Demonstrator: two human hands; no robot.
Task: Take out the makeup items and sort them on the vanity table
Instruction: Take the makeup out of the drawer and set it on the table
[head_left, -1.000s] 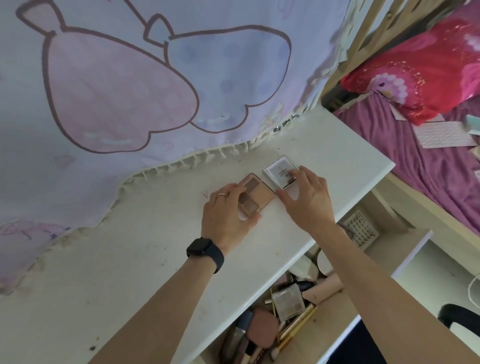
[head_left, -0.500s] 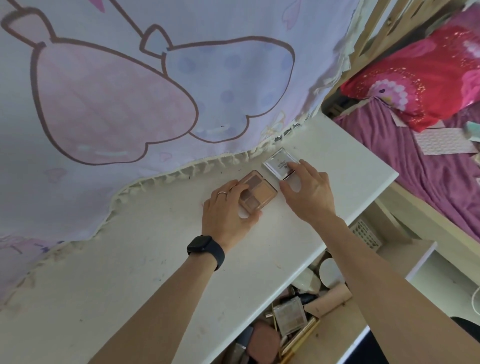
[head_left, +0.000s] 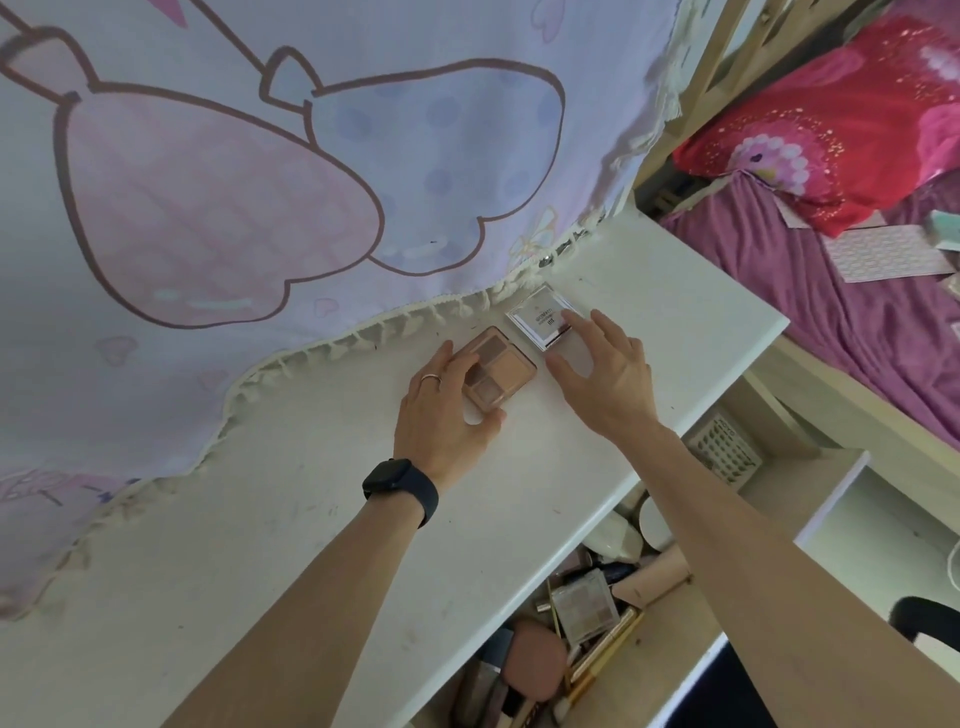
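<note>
Only one print shows: a few small dark lines of letters on the pale lid of the silver-framed compact (head_left: 540, 319), which lies near the back edge of the bench (head_left: 311, 519), toward its right end. The letters are too blurred to read

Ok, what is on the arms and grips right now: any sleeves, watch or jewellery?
The left forearm and right forearm are bare, with no sleeves in view. The left wrist carries a black smartwatch with a rounded-square face on a matching black band. The left grip wears a thin pale ring on one finger. The right grip and its wrist show no ring, watch or band.
</note>
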